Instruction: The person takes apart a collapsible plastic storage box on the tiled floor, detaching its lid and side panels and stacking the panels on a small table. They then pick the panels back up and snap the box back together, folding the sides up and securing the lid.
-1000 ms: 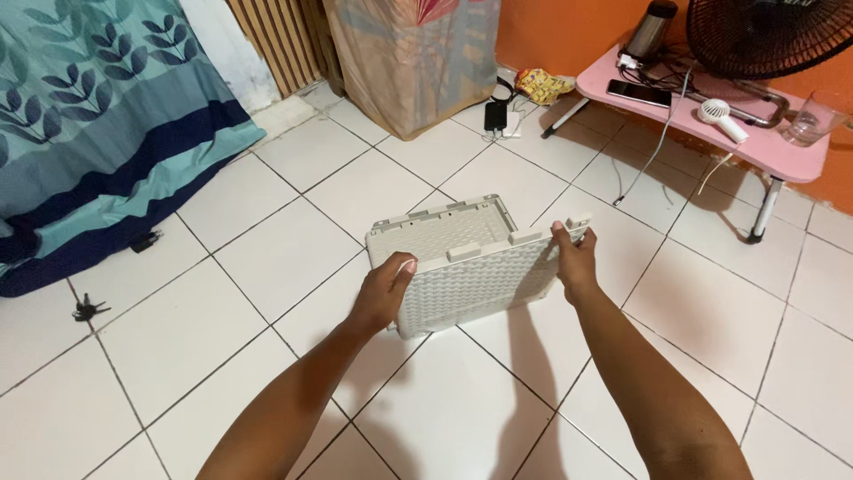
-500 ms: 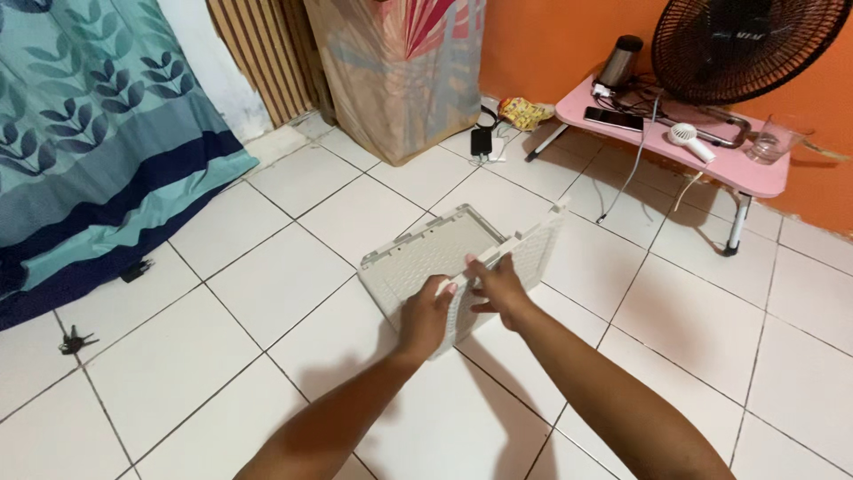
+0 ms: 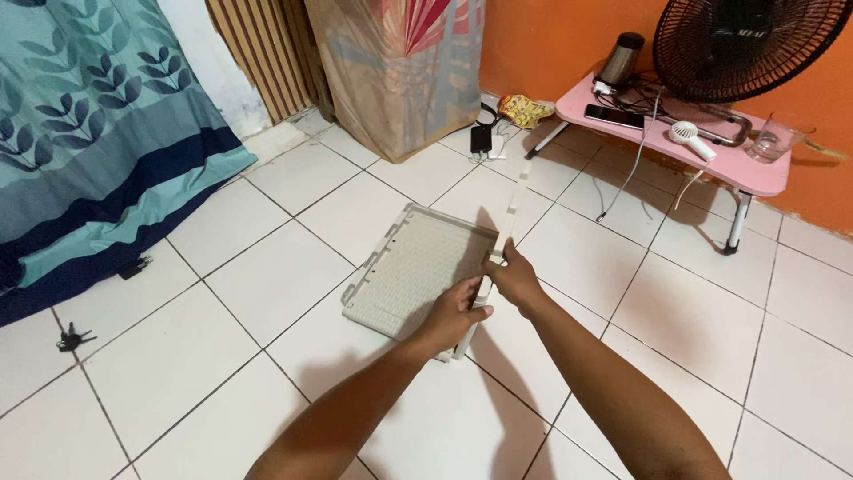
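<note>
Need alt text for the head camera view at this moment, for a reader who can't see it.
Both hands, left hand and right hand, grip a thin white panel held on edge above a flat white perforated panel lying on the white tiled floor. A low pink table with a black fan stands against the orange wall; a teal patterned bedspread hangs at left.

Both bare forearms reach in from the bottom edge, running toward twelve o'clock and converging near the centre of the view. The left hand [image 3: 458, 313] lies palm down with its fingers curled closed in a grip, knuckles toward one o'clock. The right hand [image 3: 514, 277] sits just beyond it at about one o'clock, touching it, fingers pinched shut, wrist straight.
</note>
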